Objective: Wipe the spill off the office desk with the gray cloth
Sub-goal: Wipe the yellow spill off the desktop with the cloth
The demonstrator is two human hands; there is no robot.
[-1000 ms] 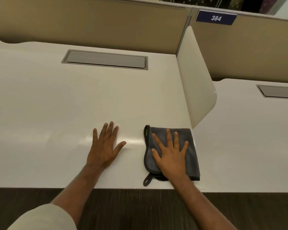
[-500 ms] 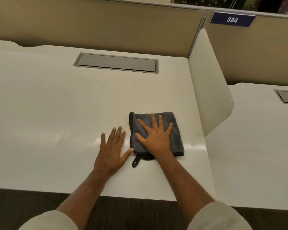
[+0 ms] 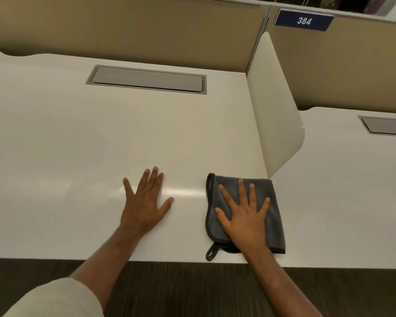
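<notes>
Gray cloth [image 3: 269, 202]: folded, lying near the front edge of the white desk [image 3: 78, 145], just in front of the curved divider panel [image 3: 274, 106], its hanging loop [image 3: 212, 252] toward the edge. Right hand [image 3: 245, 218]: flat on the cloth, fingers [image 3: 242, 191] spread, pressing, gripping nothing. Left hand [image 3: 144, 202]: flat on bare desk, apart from the cloth, fingers spread, empty.

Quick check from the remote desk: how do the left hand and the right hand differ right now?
The right hand lies flat on the folded gray cloth, fingers spread wide; the left hand lies on the bare desk, fingers closer together, only the thumb splayed. The right hand sits nearer the white divider; the left is further toward the desk's middle. Both are palm down, open, and gripping nothing.
</notes>
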